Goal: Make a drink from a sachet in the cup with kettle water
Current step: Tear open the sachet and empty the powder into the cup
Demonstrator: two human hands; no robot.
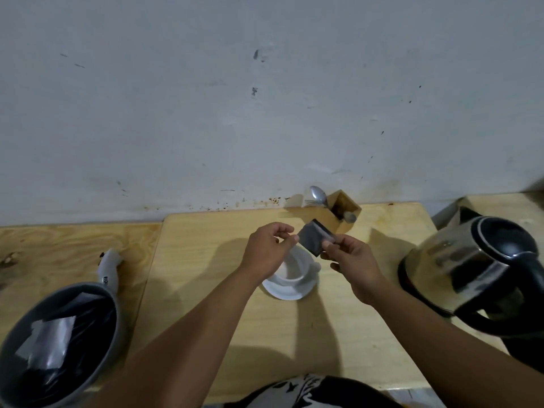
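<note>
Holding the sachet (314,237) up between both hands, I have it just above the white cup (291,267), which sits on its saucer (287,293) near the middle of the wooden surface (206,260). My left hand (269,250) pinches the left edge of the packet between thumb and fingertips; my right hand (350,259) pinches the right side near the top corner. Both are closed on it, with the dark foil stretched between them.

I judge the sachet to be very light, thin and floppy, with a slick foil skin that can slide out of a loose pinch. The place to hold it is right at the sealed top strip, fingers close on either side of the tear line, so the pull goes into the seal and not into the pouch body. Squeezing the belly would likely puff powder out once it opens, so I would keep the grip high and the mouth over the cup.

The kettle (471,260) stands well apart on the right, handle toward me; it looks heavy beside the packet and wants a full-hand hold. A spoon (318,195) stands in the wooden holder (341,212) behind the cup. A grey bowl (114,319) of packets sits far left.
</note>
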